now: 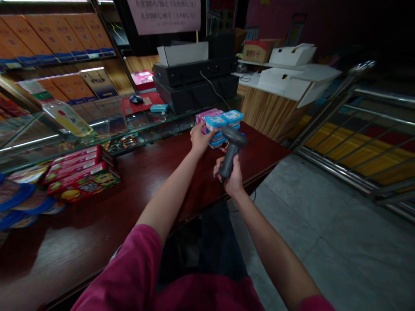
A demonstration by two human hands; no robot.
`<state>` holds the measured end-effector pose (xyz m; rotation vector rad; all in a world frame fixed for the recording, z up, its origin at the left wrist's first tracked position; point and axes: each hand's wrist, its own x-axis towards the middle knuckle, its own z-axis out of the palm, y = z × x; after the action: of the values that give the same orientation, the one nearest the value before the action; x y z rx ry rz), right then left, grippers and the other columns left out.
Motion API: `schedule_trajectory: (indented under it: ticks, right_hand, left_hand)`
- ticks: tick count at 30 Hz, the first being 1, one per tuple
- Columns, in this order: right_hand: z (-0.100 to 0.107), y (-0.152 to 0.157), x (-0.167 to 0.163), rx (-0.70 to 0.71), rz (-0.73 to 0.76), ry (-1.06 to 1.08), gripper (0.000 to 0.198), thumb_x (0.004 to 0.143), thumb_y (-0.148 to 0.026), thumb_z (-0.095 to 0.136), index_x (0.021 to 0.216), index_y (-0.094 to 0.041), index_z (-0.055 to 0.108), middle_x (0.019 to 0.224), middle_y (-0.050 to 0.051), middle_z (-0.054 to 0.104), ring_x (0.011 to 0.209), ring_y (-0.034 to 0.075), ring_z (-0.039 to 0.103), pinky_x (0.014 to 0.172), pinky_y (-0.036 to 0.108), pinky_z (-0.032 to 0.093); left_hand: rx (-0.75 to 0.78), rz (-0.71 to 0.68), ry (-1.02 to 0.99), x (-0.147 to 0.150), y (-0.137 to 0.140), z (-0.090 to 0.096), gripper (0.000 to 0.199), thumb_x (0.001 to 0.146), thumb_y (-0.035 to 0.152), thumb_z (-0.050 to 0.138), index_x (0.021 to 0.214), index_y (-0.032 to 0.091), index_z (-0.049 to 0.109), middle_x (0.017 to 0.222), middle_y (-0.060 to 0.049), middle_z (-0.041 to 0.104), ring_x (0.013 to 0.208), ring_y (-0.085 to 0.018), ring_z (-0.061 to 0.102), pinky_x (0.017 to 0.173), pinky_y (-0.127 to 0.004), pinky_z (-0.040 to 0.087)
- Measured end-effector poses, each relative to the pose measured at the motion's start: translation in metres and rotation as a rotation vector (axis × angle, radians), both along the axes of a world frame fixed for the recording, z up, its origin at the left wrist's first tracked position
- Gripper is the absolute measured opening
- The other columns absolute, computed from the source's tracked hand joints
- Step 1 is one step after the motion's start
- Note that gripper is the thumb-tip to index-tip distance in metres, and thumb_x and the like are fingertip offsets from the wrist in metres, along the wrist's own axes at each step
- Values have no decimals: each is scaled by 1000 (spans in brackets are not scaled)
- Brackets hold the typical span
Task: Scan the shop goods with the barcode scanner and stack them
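My right hand (234, 176) is wrapped round the handle of a dark grey barcode scanner (234, 147), held upright with its head close to several small plastic tubs with blue lids (216, 122). These tubs stand stacked on the dark red wooden counter (152, 172). My left hand (201, 139) grips a tub at the left of the stack, thumb on the near side and fingers on the far side. Right behind it are pink boxes (207, 114), partly covered by the tubs and my hand. The scanner hides part of the stack.
On the counter's left lie red snack boxes (86, 175) and blue-rimmed tubs (19, 201). A bottle (63, 112) stands on the glass case. Behind the counter are a black cash drawer (197, 88) and a mouse (136, 99). A metal railing (353, 142) runs along the right.
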<state>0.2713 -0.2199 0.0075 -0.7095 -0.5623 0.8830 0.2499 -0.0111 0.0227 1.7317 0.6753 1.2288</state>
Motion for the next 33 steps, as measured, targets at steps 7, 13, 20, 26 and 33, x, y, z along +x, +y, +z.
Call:
schedule_trajectory:
  ticks: [7, 13, 20, 26, 33]
  right_hand:
    - [5, 1, -5, -66, 152, -103, 57, 88, -81, 66, 90, -25, 59, 67, 0, 63, 50, 14, 59, 35, 21, 33]
    - [21, 50, -40, -79, 555, -166, 63, 86, -83, 65, 83, -21, 62, 62, 2, 63, 42, 13, 55, 30, 21, 26]
    - [26, 98, -79, -81, 675, -203, 67, 85, -86, 62, 71, -20, 62, 54, 0, 56, 38, 10, 47, 30, 19, 25]
    - [21, 90, -80, -165, 726, -263, 67, 85, -85, 65, 71, -19, 62, 60, 0, 56, 43, 12, 55, 33, 21, 33]
    - [22, 79, -82, -186, 800, -313, 66, 89, -85, 62, 78, -20, 62, 64, 0, 57, 46, 13, 56, 33, 21, 33]
  left_hand:
    - [-487, -147, -442, -74, -6, 10, 21, 103, 38, 70, 112, 19, 74, 125, -9, 82, 124, -21, 75, 119, -39, 53]
    - [-811, -77, -618, -180, -1, 8, 29, 113, 40, 56, 104, 18, 72, 96, -5, 80, 84, -12, 75, 90, -24, 59]
    - [-958, 22, -671, -253, -12, -7, 26, 113, 29, 50, 100, 17, 69, 91, -6, 79, 83, -16, 77, 76, -24, 59]
    - [-1011, 43, -847, -255, -15, -3, 22, 108, 23, 50, 101, 16, 70, 93, -8, 79, 98, -21, 79, 96, -33, 65]
    - [-944, -18, -856, -253, -21, 0, 20, 107, 11, 54, 98, 10, 73, 101, -10, 80, 114, -20, 79, 116, -30, 58]
